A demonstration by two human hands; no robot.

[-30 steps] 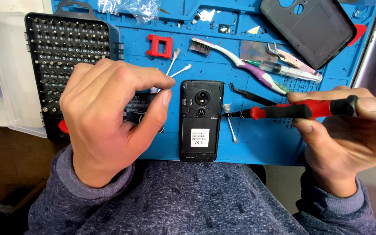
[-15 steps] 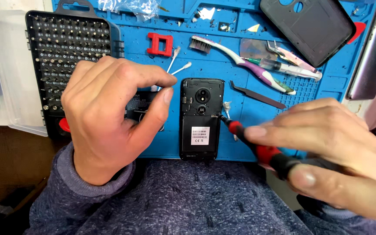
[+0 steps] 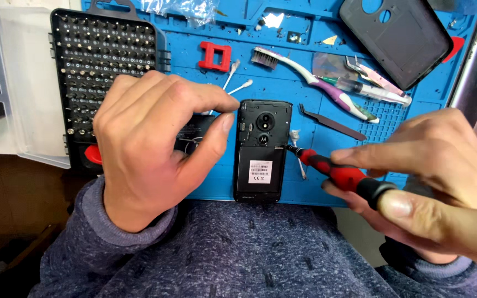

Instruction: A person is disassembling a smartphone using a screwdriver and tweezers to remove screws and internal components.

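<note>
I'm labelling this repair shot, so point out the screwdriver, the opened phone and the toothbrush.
screwdriver [image 3: 340,172], head view, red grip.
opened phone [image 3: 261,160], head view, middle of its bare back.
toothbrush [image 3: 310,80], head view, white neck behind bristles.

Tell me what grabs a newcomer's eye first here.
The opened phone lies back-up at the centre of the blue mat, the red screwdriver in the right hand touching its right edge. The left hand pinches by the phone's upper left corner. Far left stands a black bit case; the back cover lies top right.
</note>
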